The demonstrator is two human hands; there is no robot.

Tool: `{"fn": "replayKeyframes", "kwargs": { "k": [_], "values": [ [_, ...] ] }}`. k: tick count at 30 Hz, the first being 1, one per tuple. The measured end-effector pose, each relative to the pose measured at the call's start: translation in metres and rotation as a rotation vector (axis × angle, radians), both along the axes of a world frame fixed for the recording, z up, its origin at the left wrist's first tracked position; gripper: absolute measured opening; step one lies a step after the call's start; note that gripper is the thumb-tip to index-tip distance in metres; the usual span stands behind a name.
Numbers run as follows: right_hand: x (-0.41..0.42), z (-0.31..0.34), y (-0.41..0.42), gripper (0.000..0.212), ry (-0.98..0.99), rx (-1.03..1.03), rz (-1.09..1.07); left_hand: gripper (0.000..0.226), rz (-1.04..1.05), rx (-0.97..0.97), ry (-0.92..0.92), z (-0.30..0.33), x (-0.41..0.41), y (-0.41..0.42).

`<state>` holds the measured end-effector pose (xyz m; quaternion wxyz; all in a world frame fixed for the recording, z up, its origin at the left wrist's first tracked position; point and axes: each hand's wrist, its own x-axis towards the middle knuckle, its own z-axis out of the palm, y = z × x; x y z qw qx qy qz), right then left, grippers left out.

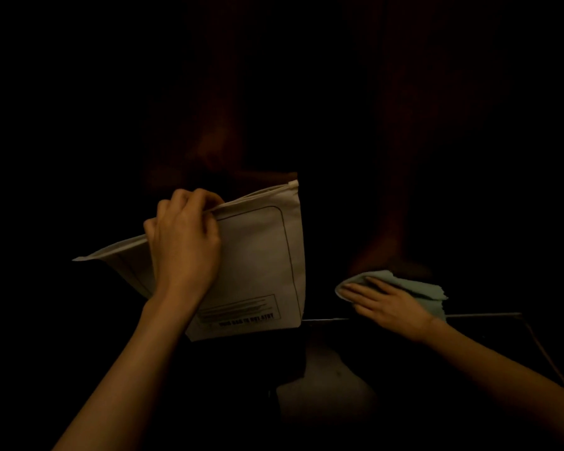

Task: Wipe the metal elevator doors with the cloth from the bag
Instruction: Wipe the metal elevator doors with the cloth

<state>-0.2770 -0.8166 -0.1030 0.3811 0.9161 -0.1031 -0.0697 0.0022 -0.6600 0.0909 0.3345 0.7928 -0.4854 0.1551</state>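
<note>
The scene is very dark. My left hand point(184, 242) grips the top edge of a white zip bag point(261, 265), held up at centre with its printed side facing me. My right hand point(388, 304) lies flat, fingers spread, pressing a pale blue-green cloth point(417, 286) against a dark surface at the right. That surface is the dim elevator door point(404, 157), which shows a faint reddish reflection above the cloth. The cloth sticks out past my fingers on both sides.
A thin bright line point(482, 315) runs level along the bottom of the dark surface, at my right wrist. Below centre lies a paler patch of floor point(326, 385). Everything else is black and cannot be made out.
</note>
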Motion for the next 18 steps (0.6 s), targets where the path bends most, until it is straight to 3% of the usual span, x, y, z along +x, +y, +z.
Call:
{"fn": "replayKeyframes", "kwargs": {
  "k": [3,6,10,18],
  "values": [
    [0.000,0.028,-0.005,0.058,-0.198,-0.034,0.031,0.022,-0.019,-0.013,-0.012,0.008,-0.003,0.003],
    [0.006,0.070,-0.007,0.043,-0.415,-0.114,0.059,0.022,-0.026,-0.014,-0.039,0.015,-0.002,0.009],
    [0.021,0.137,-0.007,0.040,-0.726,-0.153,0.046,0.022,-0.010,-0.021,-0.046,0.025,0.000,0.016],
    [0.048,0.234,0.003,0.044,-1.005,0.041,-0.092,0.021,-0.006,-0.043,-0.038,0.040,-0.002,0.013]
  ]
}}
